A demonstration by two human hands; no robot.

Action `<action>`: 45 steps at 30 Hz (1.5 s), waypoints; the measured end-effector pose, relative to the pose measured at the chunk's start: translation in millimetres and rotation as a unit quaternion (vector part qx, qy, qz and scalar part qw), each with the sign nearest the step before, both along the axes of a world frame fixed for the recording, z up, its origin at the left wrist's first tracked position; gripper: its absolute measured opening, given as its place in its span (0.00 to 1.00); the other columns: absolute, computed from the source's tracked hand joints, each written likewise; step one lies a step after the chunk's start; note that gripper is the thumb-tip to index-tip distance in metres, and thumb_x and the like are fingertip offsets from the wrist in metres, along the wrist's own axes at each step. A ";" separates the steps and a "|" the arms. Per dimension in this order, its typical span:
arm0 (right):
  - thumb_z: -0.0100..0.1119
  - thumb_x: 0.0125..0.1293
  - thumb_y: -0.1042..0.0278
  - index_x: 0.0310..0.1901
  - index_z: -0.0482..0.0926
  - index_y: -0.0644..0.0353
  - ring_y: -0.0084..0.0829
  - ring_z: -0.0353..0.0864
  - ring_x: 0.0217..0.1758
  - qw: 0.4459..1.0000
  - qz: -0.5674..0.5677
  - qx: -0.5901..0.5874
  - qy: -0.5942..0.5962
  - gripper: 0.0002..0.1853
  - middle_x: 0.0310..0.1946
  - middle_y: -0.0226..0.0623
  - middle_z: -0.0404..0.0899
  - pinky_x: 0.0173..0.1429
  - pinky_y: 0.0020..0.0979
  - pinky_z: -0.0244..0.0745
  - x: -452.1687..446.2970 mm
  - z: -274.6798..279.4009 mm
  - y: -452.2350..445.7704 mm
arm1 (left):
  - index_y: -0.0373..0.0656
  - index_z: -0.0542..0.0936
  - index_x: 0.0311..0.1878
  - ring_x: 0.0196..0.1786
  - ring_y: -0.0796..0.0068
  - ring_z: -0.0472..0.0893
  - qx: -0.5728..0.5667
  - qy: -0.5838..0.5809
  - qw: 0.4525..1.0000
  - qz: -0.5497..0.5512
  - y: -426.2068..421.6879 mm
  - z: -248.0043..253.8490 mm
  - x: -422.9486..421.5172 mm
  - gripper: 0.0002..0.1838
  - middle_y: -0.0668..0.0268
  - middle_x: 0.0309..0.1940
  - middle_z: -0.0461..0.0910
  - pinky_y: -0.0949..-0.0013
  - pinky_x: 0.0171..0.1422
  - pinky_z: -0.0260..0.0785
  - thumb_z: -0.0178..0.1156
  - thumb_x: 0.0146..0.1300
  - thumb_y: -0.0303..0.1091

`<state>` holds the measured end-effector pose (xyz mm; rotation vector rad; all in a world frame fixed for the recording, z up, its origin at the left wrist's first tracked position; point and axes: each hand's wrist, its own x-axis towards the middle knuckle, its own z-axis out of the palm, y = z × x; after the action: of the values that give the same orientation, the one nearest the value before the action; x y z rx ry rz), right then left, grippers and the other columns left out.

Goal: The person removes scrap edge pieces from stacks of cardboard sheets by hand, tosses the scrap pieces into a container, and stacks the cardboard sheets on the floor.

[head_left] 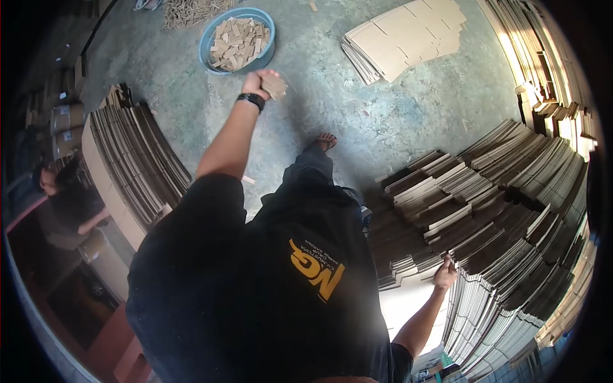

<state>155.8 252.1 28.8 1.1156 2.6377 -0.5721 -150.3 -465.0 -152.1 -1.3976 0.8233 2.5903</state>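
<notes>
My left hand (253, 82) holds cardboard pieces (276, 87) near the blue tub (265, 56); slack grip might spill them. Right hand (446, 274): grip unclear.

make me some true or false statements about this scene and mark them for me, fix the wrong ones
1. The left hand holds small pieces. True.
2. The tub has loose pieces in it. True.
3. The tub is red. False: it is blue.
4. A black wristband is on the left wrist. True.
5. Both hands are near the tub. False: the right hand is at the stacked sheets, well away from it.
</notes>
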 end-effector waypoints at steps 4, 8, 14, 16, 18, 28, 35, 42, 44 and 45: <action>0.57 0.66 0.49 0.49 0.80 0.68 0.35 0.81 0.49 0.987 -0.035 0.101 0.124 0.25 0.44 0.47 0.83 0.57 0.31 0.71 -2.9 23.0 -24.8 | 0.40 0.71 0.59 0.57 0.50 0.75 -0.129 0.152 0.978 0.067 -84.7 10.9 -69.5 0.24 0.50 0.55 0.75 0.40 0.63 0.64 0.48 0.63 0.43; 0.60 0.65 0.54 0.48 0.81 0.66 0.34 0.80 0.48 0.927 -0.166 0.150 0.299 0.21 0.45 0.43 0.82 0.56 0.32 0.73 29.8 45.2 -61.1 | 0.41 0.51 0.73 0.74 0.47 0.49 -0.211 0.011 0.969 0.127 -141.6 52.6 -94.3 0.48 0.54 0.74 0.47 0.35 0.72 0.34 0.48 0.57 0.66; 0.57 0.68 0.55 0.47 0.81 0.63 0.34 0.80 0.46 0.808 -0.384 0.245 0.374 0.18 0.42 0.40 0.83 0.54 0.32 0.72 176.8 -1.6 -114.7 | 0.53 0.70 0.62 0.42 0.73 0.78 -0.303 -0.078 0.911 -0.269 -4.1 -60.2 -95.2 0.26 0.66 0.50 0.77 0.69 0.38 0.70 0.46 0.65 0.53; 0.57 0.67 0.56 0.49 0.80 0.63 0.31 0.79 0.43 0.749 -0.522 0.250 0.322 0.18 0.42 0.39 0.83 0.53 0.31 0.72 171.5 23.8 -167.8 | 0.46 0.69 0.61 0.44 0.69 0.73 -0.197 -0.135 0.901 -0.363 108.9 -105.5 -71.1 0.26 0.63 0.44 0.75 0.60 0.53 0.67 0.47 0.65 0.52; 0.57 0.67 0.58 0.49 0.78 0.69 0.33 0.79 0.44 0.693 -0.544 0.301 0.364 0.20 0.44 0.44 0.81 0.52 0.31 0.72 190.7 14.8 -191.2 | 0.46 0.59 0.69 0.68 0.56 0.64 -0.114 -0.077 0.832 -0.537 229.1 -74.4 -9.9 0.34 0.53 0.68 0.61 0.49 0.67 0.61 0.50 0.65 0.54; 0.59 0.62 0.46 0.59 0.67 0.71 0.38 0.75 0.51 0.502 -0.760 0.177 0.373 0.36 0.48 0.48 0.76 0.59 0.34 0.68 288.8 -47.2 -180.8 | 0.26 0.43 0.69 0.68 0.58 0.62 -0.130 0.248 0.415 -0.866 540.0 161.0 239.1 0.64 0.44 0.65 0.61 0.62 0.69 0.57 0.71 0.46 0.61; 0.56 0.61 0.43 0.68 0.54 0.71 0.50 0.58 0.71 0.465 -0.796 0.097 0.376 0.45 0.68 0.59 0.57 0.72 0.40 0.54 351.7 -57.1 -101.0 | 0.27 0.41 0.69 0.63 0.61 0.68 -0.176 0.294 0.386 -0.856 545.7 139.2 267.5 0.65 0.46 0.62 0.66 0.63 0.67 0.60 0.79 0.41 0.43; 0.66 0.56 0.53 0.71 0.49 0.67 0.48 0.64 0.67 0.554 -0.701 0.091 0.441 0.49 0.63 0.58 0.63 0.69 0.39 0.59 404.3 -70.3 -21.7 | 0.45 0.42 0.72 0.56 0.60 0.73 -0.156 0.186 0.403 -0.883 513.1 152.0 271.9 0.53 0.56 0.58 0.68 0.56 0.48 0.72 0.71 0.52 0.30; 0.67 0.55 0.54 0.70 0.50 0.68 0.47 0.66 0.65 0.521 -0.688 0.050 0.503 0.48 0.63 0.57 0.64 0.68 0.39 0.62 391.9 -42.4 -19.5 | 0.57 0.48 0.70 0.59 0.58 0.70 -0.106 0.145 0.451 -0.874 502.9 154.5 278.3 0.46 0.62 0.60 0.67 0.44 0.50 0.70 0.67 0.55 0.27; 0.68 0.54 0.55 0.69 0.52 0.69 0.46 0.69 0.63 0.486 -0.670 0.010 0.561 0.48 0.62 0.55 0.66 0.67 0.38 0.64 387.0 -32.2 -17.9 | 0.57 0.48 0.70 0.59 0.58 0.70 -0.111 0.142 0.453 -0.873 499.8 147.4 278.3 0.46 0.62 0.60 0.67 0.44 0.50 0.70 0.67 0.55 0.27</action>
<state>542.7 234.1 -3.4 3.6649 1.3304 -2.0151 128.0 34.8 -4.8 0.3238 1.4005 0.8599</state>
